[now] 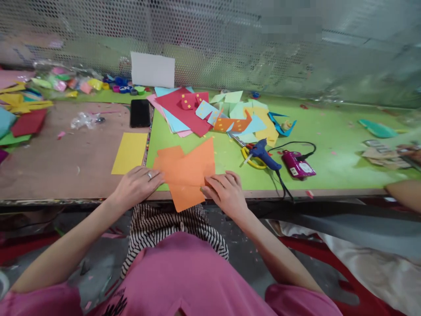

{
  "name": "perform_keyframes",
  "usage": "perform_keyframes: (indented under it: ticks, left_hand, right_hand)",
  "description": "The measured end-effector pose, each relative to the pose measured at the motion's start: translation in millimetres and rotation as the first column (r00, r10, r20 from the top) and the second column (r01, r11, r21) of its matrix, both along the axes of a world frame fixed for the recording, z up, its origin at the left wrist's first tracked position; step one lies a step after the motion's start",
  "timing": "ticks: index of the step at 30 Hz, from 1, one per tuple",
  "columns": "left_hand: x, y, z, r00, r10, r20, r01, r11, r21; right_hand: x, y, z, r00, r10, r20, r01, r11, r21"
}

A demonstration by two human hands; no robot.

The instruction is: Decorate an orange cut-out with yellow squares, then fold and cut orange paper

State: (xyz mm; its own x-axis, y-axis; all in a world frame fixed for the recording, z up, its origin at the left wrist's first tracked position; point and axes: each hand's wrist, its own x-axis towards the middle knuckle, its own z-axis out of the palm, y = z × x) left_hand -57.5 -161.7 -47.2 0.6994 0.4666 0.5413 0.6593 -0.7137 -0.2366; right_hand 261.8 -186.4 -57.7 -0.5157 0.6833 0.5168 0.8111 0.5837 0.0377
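A sheet of orange paper (188,173), folded or creased with angled upper edges, lies over the table's front edge with one corner jutting toward my lap. My left hand (140,183) wears a ring and grips the paper's left side, thumb hidden. At the opposite side, my right hand (227,189) pinches the paper's right edge, fingers bent. Left of the orange sheet lies a flat yellow paper (130,153). Beyond it are a red sheet (184,115) and a dotted orange strip (233,125) among other cut papers.
To the right lie a blue glue gun (265,154), yellow-handled scissors (253,160) and a purple power socket box (297,165) with a black cord. A black phone (140,113) rests at the back left. Another person's arm (406,194) reaches in at the right.
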Motion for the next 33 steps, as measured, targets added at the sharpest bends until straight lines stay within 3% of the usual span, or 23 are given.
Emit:
perform_keyframes:
  ticks: [4, 10, 13, 19, 23, 28, 33]
  left_hand:
    - [8.7, -2.1, -0.2, 0.999, -0.037, 0.011, 0.037, 0.999, -0.025]
    - [13.2, -0.1, 0.8, 0.997, -0.051, -0.058, 0.052, 0.998, 0.022]
    - [17.3, 1.3, 4.4, 0.995, -0.029, -0.093, 0.032, 0.999, 0.035]
    - [29.4, 2.3, 6.0, 0.997, -0.038, -0.069, 0.03, 0.994, -0.105]
    - [35.1, 1.3, 8.5, 0.996, -0.045, -0.075, 0.035, 0.99, -0.136]
    - [40.3, 6.1, 23.6, 1.0, -0.001, -0.024, 0.0, 0.999, -0.032]
    - [44.9, 13.4, 45.6, 0.995, 0.001, 0.104, -0.008, 0.998, 0.067]
  right_hand:
    - [0.3, 4.7, 4.9, 0.987, 0.127, 0.1, -0.135, 0.988, 0.074]
    - [2.5, 4.9, 9.6, 0.987, 0.145, 0.064, -0.145, 0.989, 0.007]
    - [4.1, 5.3, 10.4, 0.977, 0.171, 0.125, -0.176, 0.984, 0.033]
    - [2.9, 4.6, 13.4, 0.943, 0.255, 0.215, -0.273, 0.96, 0.057]
    - [1.9, 5.2, 18.7, 0.95, 0.216, 0.227, -0.248, 0.961, 0.124]
    - [-2.8, 12.9, 34.9, 0.982, 0.142, 0.122, -0.17, 0.951, 0.259]
    - [-10.6, 24.4, 60.0, 0.983, 0.144, 0.116, -0.177, 0.915, 0.362]
